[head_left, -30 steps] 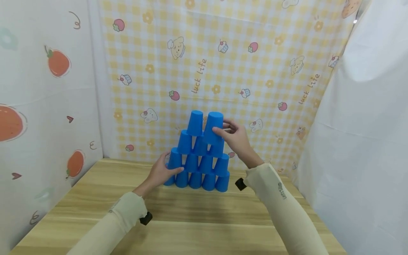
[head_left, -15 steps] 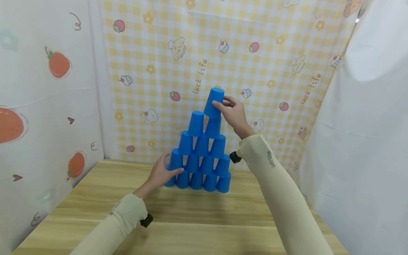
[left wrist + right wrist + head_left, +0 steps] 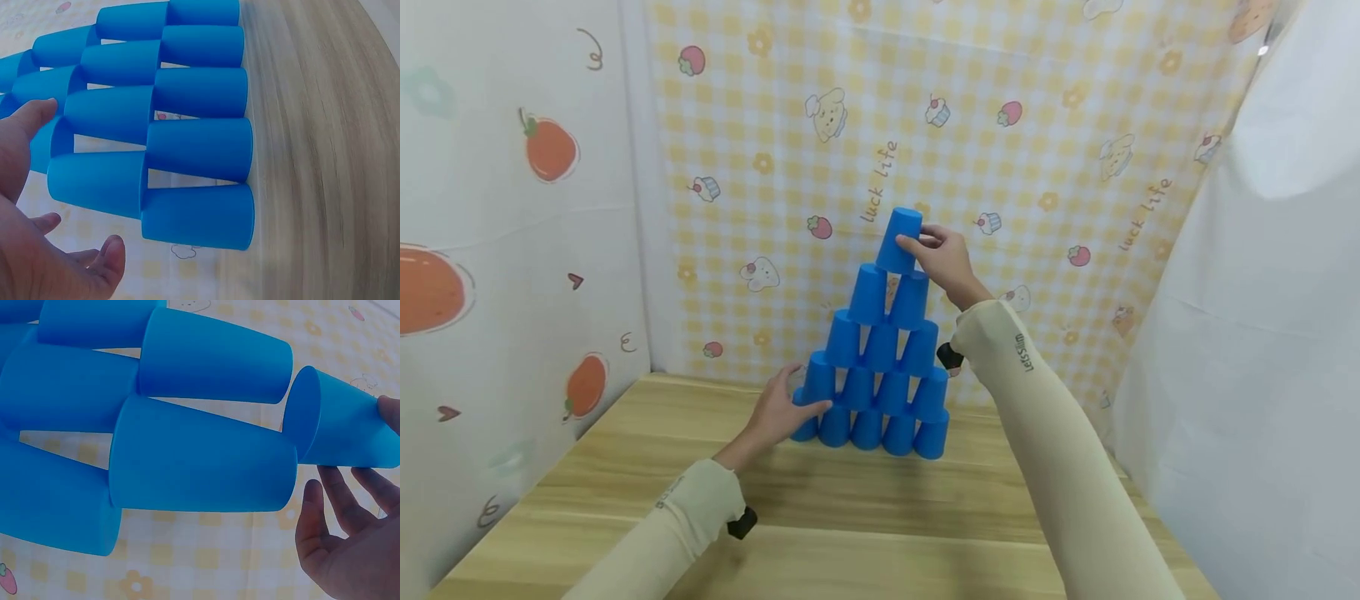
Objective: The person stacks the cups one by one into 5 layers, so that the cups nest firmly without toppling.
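Note:
Blue plastic cups stand upside down in a stepped pyramid (image 3: 880, 347). My right hand (image 3: 946, 258) pinches the topmost cup (image 3: 901, 237) between thumb and fingers, its mouth facing down over the two cups of the row below. From the right wrist view, the rim of that held cup (image 3: 350, 425) is right at the base of a cup (image 3: 206, 456) beneath. Beside the pyramid's lower left is my left hand (image 3: 781, 410), thumb in front and fingers behind the edge. The left wrist view has its fingers (image 3: 111, 259) spread, apart from the nearest cup (image 3: 97, 181).
The pyramid stands on a wood-grain table (image 3: 820, 492). Close behind it hangs a yellow checked curtain (image 3: 760, 208). White cloth walls, the left one (image 3: 535, 275) printed with fruit, flank the table.
My right hand placed a cup at the right of the two-cup row, then brought another up above it. That cup has since shifted left and slightly down. The left hand stays put.

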The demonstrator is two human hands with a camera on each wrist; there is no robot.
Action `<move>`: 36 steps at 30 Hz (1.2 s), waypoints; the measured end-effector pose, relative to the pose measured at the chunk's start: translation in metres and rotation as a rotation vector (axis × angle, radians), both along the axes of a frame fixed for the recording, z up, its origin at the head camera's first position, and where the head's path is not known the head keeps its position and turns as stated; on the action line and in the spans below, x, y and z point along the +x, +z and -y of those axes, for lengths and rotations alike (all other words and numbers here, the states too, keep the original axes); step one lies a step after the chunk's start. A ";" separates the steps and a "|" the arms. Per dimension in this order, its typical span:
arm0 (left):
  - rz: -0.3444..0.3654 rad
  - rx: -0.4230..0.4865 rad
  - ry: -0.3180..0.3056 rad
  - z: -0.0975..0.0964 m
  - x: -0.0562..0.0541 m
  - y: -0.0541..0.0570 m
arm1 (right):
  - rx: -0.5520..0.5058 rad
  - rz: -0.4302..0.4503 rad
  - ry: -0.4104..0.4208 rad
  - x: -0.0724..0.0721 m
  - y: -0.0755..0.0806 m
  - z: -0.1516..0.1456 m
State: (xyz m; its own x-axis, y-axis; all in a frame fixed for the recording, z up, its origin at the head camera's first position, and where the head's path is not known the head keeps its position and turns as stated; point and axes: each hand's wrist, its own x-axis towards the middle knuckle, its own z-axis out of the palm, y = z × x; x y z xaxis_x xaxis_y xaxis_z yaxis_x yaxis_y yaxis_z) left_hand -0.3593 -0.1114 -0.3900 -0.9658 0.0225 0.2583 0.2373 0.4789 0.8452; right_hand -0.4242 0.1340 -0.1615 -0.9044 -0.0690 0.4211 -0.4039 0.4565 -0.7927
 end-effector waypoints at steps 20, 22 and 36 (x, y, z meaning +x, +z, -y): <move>-0.034 -0.053 0.069 -0.002 0.001 0.002 | 0.062 -0.044 0.016 0.012 -0.016 -0.032; -0.058 -0.041 0.077 -0.004 0.000 0.005 | 0.056 -0.104 0.007 0.017 -0.023 -0.040; -0.138 0.014 0.009 -0.030 0.026 0.017 | -0.119 -0.061 0.046 0.073 -0.115 -0.074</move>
State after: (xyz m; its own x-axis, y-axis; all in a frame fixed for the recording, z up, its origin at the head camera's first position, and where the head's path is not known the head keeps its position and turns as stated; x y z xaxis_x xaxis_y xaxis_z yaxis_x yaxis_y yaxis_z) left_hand -0.3331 -0.0809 -0.3733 -0.9214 0.0097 0.3886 0.3472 0.4701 0.8115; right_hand -0.3517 0.2080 -0.2769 -0.8738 -0.0556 0.4830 -0.4714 0.3404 -0.8136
